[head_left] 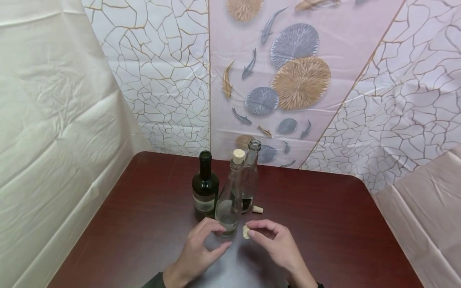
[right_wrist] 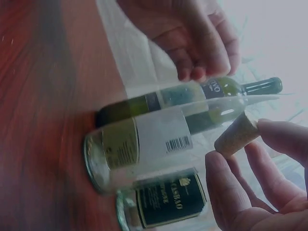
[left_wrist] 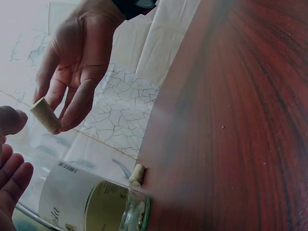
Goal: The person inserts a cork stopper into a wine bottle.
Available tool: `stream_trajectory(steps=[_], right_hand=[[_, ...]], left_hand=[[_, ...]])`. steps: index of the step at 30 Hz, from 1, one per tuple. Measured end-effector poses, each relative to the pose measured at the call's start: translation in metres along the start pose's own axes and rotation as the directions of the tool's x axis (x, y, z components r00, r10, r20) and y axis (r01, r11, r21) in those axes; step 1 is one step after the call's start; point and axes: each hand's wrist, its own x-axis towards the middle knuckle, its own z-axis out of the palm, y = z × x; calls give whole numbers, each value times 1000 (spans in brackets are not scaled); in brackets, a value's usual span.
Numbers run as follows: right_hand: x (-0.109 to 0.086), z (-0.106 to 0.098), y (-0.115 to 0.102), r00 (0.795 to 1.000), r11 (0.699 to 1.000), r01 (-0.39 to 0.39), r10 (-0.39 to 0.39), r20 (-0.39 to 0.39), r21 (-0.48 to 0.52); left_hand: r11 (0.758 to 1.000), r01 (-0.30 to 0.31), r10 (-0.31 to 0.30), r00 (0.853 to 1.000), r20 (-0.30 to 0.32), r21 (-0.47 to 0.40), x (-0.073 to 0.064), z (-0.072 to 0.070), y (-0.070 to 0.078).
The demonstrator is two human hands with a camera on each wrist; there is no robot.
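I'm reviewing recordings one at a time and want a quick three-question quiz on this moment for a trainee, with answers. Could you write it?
1. What does the right hand pinch?
2. True or false: the left hand also pinches a cork.
3. Which bottle has a cork in its mouth? (a) the dark bottle; (b) the front clear bottle; (c) the rear clear bottle.

Key:
1. A loose cork.
2. False; it holds nothing.
3. (b); a second cork sits in its mouth, while the other two mouths are open.
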Motion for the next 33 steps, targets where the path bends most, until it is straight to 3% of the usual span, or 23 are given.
stream_trajectory(steps=[4,8,11,14,23,27,33], right_hand=[[-1,0,0,993,992,-107,104,51,68],[-2,2,0,984,977,-162,149,98,142],[-3,3,3,974,945,-202,167,152,256],[-4,5,7,961,889,-244,168,221,387],[-8,11,20,907,752,-295,26,420,590],[-9,13,23,887,718,-309,-18,460,623],[-10,14,26,873,703,-298,-73,482,646]], left_hand=[[1000,10,-10,1000,20,0,0,2,1],[1000,5,-5,1000,22,-1,1,3,3],[1000,-3,3,1000,19,-5,0,3,3],[1000,-10,10,1000,17,-11,1,4,3],[997,-82,82,997,15,4,2,9,4],[995,-102,102,994,39,14,0,10,5],[995,-99,97,993,62,26,-12,14,-4]])
